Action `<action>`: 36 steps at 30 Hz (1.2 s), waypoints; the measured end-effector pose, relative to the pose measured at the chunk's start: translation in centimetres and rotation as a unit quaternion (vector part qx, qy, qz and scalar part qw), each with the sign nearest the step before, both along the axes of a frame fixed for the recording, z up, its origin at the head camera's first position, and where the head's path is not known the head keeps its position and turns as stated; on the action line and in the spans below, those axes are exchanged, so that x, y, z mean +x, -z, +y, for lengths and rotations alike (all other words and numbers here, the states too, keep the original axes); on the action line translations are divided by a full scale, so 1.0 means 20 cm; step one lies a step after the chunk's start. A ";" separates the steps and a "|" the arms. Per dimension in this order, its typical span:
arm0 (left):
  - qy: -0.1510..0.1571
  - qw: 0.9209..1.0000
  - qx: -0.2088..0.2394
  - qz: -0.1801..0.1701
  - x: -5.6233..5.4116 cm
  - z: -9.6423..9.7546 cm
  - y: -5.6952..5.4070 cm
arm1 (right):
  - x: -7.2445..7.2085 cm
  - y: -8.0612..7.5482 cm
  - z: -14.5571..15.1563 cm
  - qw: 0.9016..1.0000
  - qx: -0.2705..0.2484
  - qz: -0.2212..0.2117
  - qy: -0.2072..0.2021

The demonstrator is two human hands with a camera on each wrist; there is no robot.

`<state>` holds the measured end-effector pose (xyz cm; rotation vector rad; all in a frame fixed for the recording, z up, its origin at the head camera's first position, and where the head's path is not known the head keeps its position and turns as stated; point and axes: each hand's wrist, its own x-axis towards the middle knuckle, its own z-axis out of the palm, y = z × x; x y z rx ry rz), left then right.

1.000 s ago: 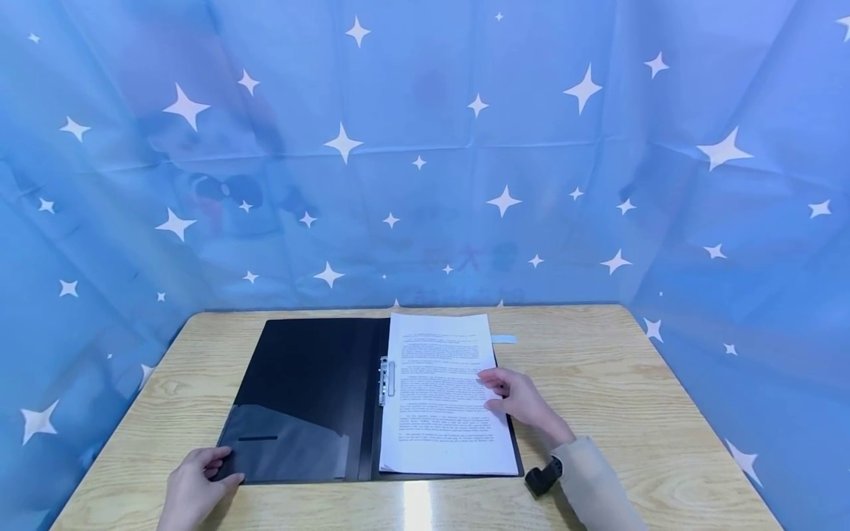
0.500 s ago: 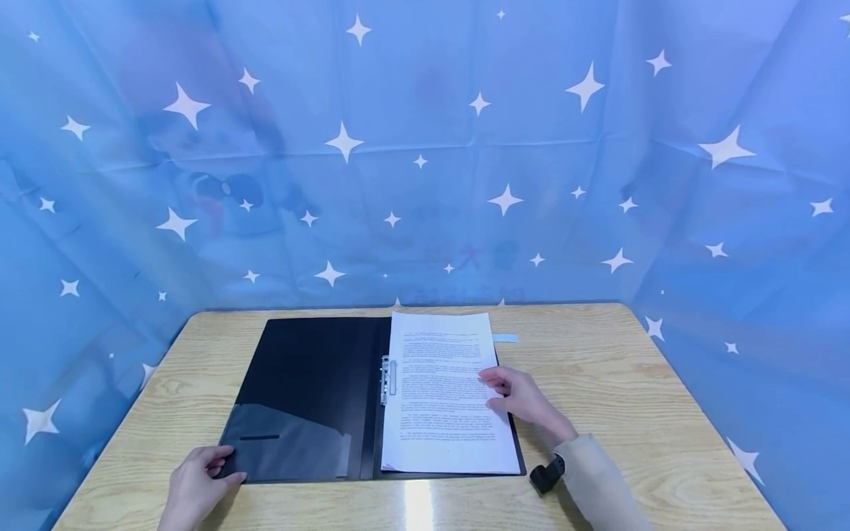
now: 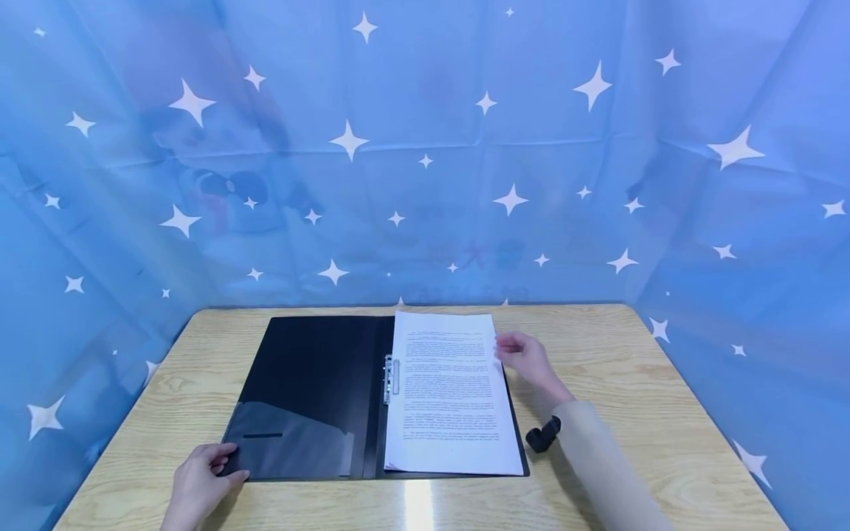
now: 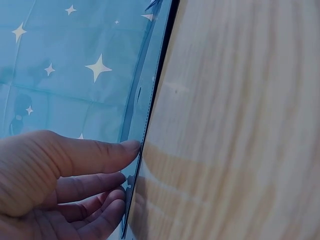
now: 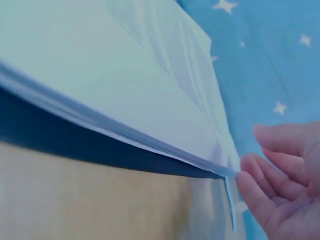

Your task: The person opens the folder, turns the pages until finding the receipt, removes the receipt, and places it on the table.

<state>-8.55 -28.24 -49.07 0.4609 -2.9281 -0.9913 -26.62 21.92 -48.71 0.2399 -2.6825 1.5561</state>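
Observation:
A black clip folder [image 3: 319, 361] lies spread on the table, its clear pocket [image 3: 292, 442] at the lower left. Printed papers [image 3: 451, 405] are stacked on its right half, beside a metal clip [image 3: 392, 380] at their left edge. My left hand [image 3: 199, 476] holds the folder's near left corner between thumb and fingers. At the upper right edge of the papers is my right hand [image 3: 529, 360], fingers loosely bent, thumb apart from them. In the right wrist view its fingertips are right at the stack's corner, beside a narrow light-blue strip [image 5: 230, 205] sticking out.
The wooden table [image 3: 617, 413] extends on both sides of the folder. Behind it hangs a blue curtain [image 3: 425, 184] with white stars. A small black device [image 3: 543, 435] is worn at the right wrist, by the pale sleeve [image 3: 598, 450].
My right hand has moved up along the papers' right edge to near the light-blue strip, now covered in the head view. My left hand stays at the folder's corner.

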 end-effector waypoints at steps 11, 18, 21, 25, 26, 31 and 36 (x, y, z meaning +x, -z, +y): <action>0.003 1.000 -0.003 0.015 0.00 0.01 0.00 | -0.23 -0.05 -0.01 0.998 0.009 -0.046 0.047; 0.001 1.000 0.000 0.011 0.00 0.00 0.00 | -0.30 -0.03 -0.03 0.995 0.039 -0.082 0.036; 0.002 1.000 0.000 0.013 0.00 -0.01 0.01 | -0.33 -0.02 -0.04 0.994 0.053 -0.095 0.029; 0.000 1.000 -0.001 0.015 0.00 -0.01 0.01 | -0.37 -0.01 -0.07 0.991 0.072 -0.112 0.027; 0.000 1.000 0.000 0.016 0.00 -0.01 0.01 | -0.38 -0.01 -0.07 0.990 0.077 -0.115 0.028; 0.002 1.000 0.000 0.017 0.00 -0.01 0.01 | -0.40 -0.02 -0.08 0.988 0.102 -0.115 0.030; 0.003 1.000 0.000 0.015 0.00 -0.01 0.00 | -0.40 -0.02 -0.09 0.986 0.119 -0.113 0.021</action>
